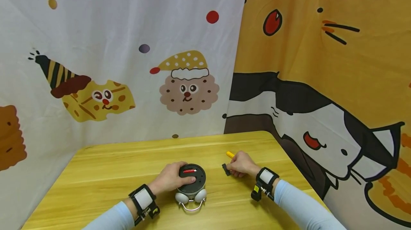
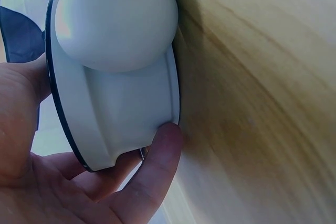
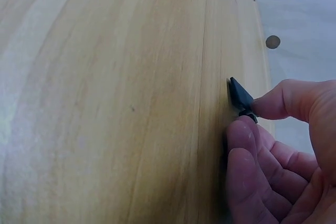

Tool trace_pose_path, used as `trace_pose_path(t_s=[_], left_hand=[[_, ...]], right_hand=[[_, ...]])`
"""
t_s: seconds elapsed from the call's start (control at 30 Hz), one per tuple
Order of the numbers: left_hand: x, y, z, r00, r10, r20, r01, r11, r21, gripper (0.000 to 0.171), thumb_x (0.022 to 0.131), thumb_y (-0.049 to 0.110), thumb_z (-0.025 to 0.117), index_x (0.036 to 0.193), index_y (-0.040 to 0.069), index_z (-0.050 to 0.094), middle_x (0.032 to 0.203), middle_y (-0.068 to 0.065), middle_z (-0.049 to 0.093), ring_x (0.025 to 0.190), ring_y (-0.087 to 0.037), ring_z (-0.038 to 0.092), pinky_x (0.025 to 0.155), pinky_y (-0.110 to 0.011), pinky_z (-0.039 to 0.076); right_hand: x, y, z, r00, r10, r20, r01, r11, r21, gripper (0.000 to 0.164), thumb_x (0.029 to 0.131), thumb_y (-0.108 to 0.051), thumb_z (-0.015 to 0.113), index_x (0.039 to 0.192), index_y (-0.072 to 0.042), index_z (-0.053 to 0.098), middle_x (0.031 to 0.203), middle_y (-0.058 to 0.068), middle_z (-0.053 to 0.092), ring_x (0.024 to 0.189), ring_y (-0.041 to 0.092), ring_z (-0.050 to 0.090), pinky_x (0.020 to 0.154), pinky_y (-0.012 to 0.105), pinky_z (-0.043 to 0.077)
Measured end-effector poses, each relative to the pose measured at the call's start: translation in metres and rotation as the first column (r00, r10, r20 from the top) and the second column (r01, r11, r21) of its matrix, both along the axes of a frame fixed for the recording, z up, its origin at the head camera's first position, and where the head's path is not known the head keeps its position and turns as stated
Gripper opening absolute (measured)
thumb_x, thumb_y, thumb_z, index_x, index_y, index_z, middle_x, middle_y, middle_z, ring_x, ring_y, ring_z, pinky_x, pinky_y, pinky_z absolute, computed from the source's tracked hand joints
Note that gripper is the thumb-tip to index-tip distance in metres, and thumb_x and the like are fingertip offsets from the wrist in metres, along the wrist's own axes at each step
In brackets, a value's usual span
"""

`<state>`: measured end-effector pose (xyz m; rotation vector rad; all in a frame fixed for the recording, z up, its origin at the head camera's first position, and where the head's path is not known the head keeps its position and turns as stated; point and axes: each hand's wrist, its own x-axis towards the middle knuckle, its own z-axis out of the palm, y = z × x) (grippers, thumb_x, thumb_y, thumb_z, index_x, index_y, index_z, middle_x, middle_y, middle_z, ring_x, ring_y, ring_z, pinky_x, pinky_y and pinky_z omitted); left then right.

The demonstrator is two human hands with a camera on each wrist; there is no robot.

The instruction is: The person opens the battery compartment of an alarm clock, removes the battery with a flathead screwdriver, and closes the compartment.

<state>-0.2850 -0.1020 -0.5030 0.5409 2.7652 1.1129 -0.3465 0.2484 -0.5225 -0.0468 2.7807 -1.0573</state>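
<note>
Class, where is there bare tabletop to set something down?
Bare tabletop lies left of the left hand, beyond the clock toward the white curtain, and between the clock and the black piece. It is crowded where the left hand grips the clock and the right hand pinches the black piece near a yellow item.

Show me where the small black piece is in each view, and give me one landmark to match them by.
Head: the small black piece is low, right of centre, pinched by the right hand.
Left wrist: not in this picture.
Right wrist: right of centre, about mid-height, at the thumb and fingertips.
Shared landmark: the wooden table.
</note>
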Motion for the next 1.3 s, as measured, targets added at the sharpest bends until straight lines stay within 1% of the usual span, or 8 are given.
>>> trace_pose_path(t_s=[0.23,0.5,0.8,0.97,1.07,1.13,1.23,1.3], left_hand=[[0.001,0.001,0.001,1.0,0.002,-0.004,-0.002,1.0,0.01,0.081,0.093,0.048,0.092,0.151,-0.002,0.065,0.139,-0.021,0.077,0.125,-0.035,0.075,0.106,-0.057,0.061],[0.0,0.001,0.003,1.0,0.003,-0.011,-0.003,1.0,0.003,0.081,0.093,0.048,0.092,0.151,-0.002,0.065,0.139,-0.02,0.077,0.126,-0.034,0.075,0.107,-0.056,0.061],[0.002,0.002,0.004,1.0,0.001,-0.006,-0.001,1.0,0.006,0.08,0.094,0.048,0.092,0.151,-0.001,0.065,0.14,-0.02,0.077,0.127,-0.034,0.075,0.107,-0.056,0.061],[0.002,0.002,0.003,1.0,0.006,-0.003,-0.006,1.0,0.008,0.08,0.094,0.048,0.092,0.151,-0.001,0.065,0.14,-0.02,0.077,0.127,-0.034,0.074,0.107,-0.056,0.061],[0.002,0.002,0.002,1.0,0.011,-0.006,-0.011,1.0,0.008,0.08,0.093,0.048,0.092,0.151,-0.001,0.065,0.14,-0.019,0.077,0.127,-0.033,0.075,0.108,-0.056,0.061],[0.002,0.002,0.001,1.0,0.012,-0.009,-0.012,1.0,0.009,0.08,0.093,0.048,0.092,0.151,-0.001,0.066,0.14,-0.019,0.077,0.126,-0.033,0.075,0.107,-0.055,0.061],[0.002,0.002,0.001,1.0,0.011,-0.013,-0.011,1.0,0.009,0.08,0.093,0.048,0.092,0.151,-0.001,0.066,0.139,-0.019,0.077,0.126,-0.033,0.075,0.107,-0.055,0.061],[0.003,0.001,0.002,1.0,0.011,-0.013,-0.011,1.0,0.01,0.079,0.094,0.047,0.092,0.151,-0.001,0.066,0.139,-0.019,0.077,0.126,-0.033,0.075,0.107,-0.055,0.061]], right_hand=[[-0.002,0.001,0.0,1.0,-0.01,0.002,0.01,1.0,0.015,0.032,0.096,-0.033,0.084,0.071,-0.013,0.08,0.064,0.001,0.074,0.056,0.015,0.073,0.05,0.028,0.058],[-0.007,0.005,0.011,0.999,-0.04,-0.012,0.041,0.999,0.017,0.032,0.098,-0.032,0.082,0.074,-0.011,0.079,0.064,0.002,0.075,0.055,0.016,0.071,0.049,0.027,0.055],[-0.012,0.007,0.024,0.997,-0.016,-0.072,0.019,0.999,0.039,0.03,0.098,-0.029,0.083,0.075,-0.01,0.079,0.064,0.004,0.075,0.054,0.015,0.066,0.05,0.027,0.047],[-0.013,0.005,0.028,0.995,-0.021,-0.093,0.026,0.998,0.053,0.032,0.099,-0.03,0.083,0.075,-0.009,0.077,0.059,0.002,0.067,0.052,0.014,0.056,0.05,0.027,0.039],[-0.016,0.004,0.03,0.994,-0.018,-0.111,0.023,0.999,0.043,0.03,0.099,-0.03,0.083,0.078,-0.01,0.08,0.057,0.002,0.063,0.053,0.015,0.054,0.052,0.027,0.037],[-0.018,0.004,0.03,0.992,-0.012,-0.128,0.017,0.999,0.04,0.028,0.1,-0.03,0.083,0.08,-0.01,0.082,0.057,0.003,0.062,0.053,0.015,0.054,0.053,0.027,0.038],[-0.021,0.005,0.03,0.987,-0.007,-0.159,0.015,0.999,0.046,0.025,0.1,-0.029,0.083,0.083,-0.011,0.085,0.062,0.006,0.069,0.054,0.015,0.056,0.053,0.027,0.04],[-0.024,0.004,0.03,0.984,-0.003,-0.181,0.016,0.998,0.067,0.027,0.1,-0.029,0.082,0.081,-0.01,0.083,0.064,0.006,0.071,0.054,0.013,0.054,0.053,0.026,0.039]])
